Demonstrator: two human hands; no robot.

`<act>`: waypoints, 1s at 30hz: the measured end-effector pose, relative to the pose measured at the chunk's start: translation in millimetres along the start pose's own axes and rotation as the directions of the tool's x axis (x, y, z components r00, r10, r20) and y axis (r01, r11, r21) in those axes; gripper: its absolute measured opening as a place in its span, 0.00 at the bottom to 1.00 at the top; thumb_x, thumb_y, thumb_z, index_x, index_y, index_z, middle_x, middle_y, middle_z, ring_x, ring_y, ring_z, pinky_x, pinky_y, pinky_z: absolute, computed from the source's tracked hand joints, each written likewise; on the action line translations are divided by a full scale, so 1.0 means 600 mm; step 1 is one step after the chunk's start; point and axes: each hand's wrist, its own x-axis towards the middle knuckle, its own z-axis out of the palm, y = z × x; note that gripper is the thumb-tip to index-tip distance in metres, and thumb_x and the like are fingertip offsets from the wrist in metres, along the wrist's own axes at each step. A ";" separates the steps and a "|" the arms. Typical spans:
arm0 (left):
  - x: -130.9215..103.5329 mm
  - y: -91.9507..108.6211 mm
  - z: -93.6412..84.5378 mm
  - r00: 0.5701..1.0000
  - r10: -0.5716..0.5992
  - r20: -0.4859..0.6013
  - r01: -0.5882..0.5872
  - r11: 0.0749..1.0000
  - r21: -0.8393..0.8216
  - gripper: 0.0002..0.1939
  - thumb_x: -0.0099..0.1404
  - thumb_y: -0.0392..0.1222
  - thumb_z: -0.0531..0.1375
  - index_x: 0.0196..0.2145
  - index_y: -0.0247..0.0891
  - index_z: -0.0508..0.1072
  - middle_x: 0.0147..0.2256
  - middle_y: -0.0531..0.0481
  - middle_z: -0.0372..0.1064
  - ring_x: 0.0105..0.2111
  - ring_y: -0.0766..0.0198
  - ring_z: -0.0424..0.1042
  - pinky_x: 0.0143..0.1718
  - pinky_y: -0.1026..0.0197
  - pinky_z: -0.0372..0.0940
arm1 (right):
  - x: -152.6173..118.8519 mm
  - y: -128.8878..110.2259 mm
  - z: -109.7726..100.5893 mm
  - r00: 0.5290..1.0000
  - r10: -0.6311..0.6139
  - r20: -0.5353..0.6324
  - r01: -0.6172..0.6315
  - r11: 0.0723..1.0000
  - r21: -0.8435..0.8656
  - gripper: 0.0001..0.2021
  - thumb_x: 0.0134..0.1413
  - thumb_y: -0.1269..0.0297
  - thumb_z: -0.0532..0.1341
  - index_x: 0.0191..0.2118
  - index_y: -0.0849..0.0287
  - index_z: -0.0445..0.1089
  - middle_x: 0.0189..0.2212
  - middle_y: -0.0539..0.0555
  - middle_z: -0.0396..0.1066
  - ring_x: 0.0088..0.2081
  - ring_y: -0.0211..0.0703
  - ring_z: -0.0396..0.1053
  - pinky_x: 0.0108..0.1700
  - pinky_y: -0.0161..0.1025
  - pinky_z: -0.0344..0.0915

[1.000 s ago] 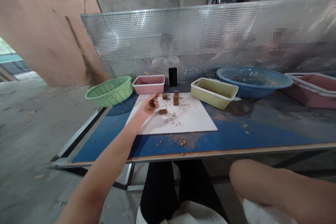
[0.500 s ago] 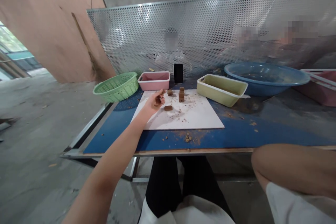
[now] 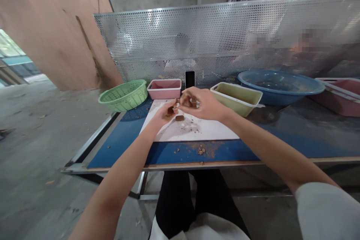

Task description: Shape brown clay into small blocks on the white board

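Facing each other over the white board, your left hand and right hand had bent fingers; whether either gripped anything could not be determined. One brown block lay nearby on the board.

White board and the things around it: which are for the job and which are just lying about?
Seem part of the job: left hand, right hand, white board, brown block.

Probably just lying about: broom, upright phone, green basket, loose crumbs.
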 end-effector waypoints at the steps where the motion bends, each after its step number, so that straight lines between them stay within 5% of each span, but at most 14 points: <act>1: 0.000 0.000 0.001 1.000 0.005 0.007 -0.005 1.000 0.004 0.08 0.62 0.30 0.71 0.31 0.34 0.76 0.25 0.53 0.69 0.21 0.72 0.66 0.24 0.68 0.66 | 0.012 0.016 0.012 0.999 0.024 -0.044 -0.027 0.997 -0.071 0.21 0.65 0.40 0.64 0.47 0.55 0.74 0.39 0.56 0.74 0.44 0.50 0.73 0.52 0.53 0.73; 4: 0.000 0.000 0.002 0.999 0.027 0.048 -0.028 0.999 0.028 0.08 0.62 0.31 0.72 0.30 0.34 0.75 0.25 0.53 0.68 0.21 0.73 0.64 0.25 0.69 0.66 | 0.010 0.064 0.065 0.997 0.065 -0.042 -0.072 0.976 -0.205 0.23 0.66 0.44 0.65 0.55 0.57 0.72 0.50 0.62 0.71 0.55 0.58 0.69 0.59 0.57 0.69; 9: -0.001 -0.006 -0.002 0.988 0.015 0.152 -0.028 0.996 0.085 0.09 0.62 0.33 0.73 0.31 0.31 0.77 0.24 0.54 0.65 0.22 0.73 0.62 0.24 0.71 0.63 | -0.035 0.110 0.130 0.976 0.143 -0.165 -0.179 0.956 -0.233 0.15 0.72 0.52 0.61 0.52 0.58 0.73 0.43 0.59 0.71 0.48 0.54 0.71 0.54 0.54 0.68; 19: 0.001 -0.012 -0.011 0.976 -0.015 0.218 -0.012 0.992 0.124 0.11 0.59 0.33 0.75 0.29 0.32 0.75 0.23 0.55 0.60 0.23 0.72 0.61 0.25 0.70 0.62 | -0.044 0.111 0.142 0.970 0.109 -0.217 -0.164 0.954 -0.252 0.15 0.74 0.52 0.57 0.49 0.56 0.75 0.42 0.60 0.73 0.48 0.55 0.70 0.55 0.53 0.67; 30: -0.001 -0.016 -0.010 0.986 -0.047 0.163 0.021 0.987 0.157 0.13 0.56 0.38 0.78 0.31 0.33 0.77 0.24 0.55 0.65 0.24 0.70 0.66 0.31 0.66 0.68 | -0.047 0.114 0.147 0.963 0.118 -0.244 -0.172 0.962 -0.213 0.14 0.73 0.52 0.59 0.49 0.53 0.77 0.41 0.58 0.73 0.48 0.54 0.71 0.55 0.53 0.68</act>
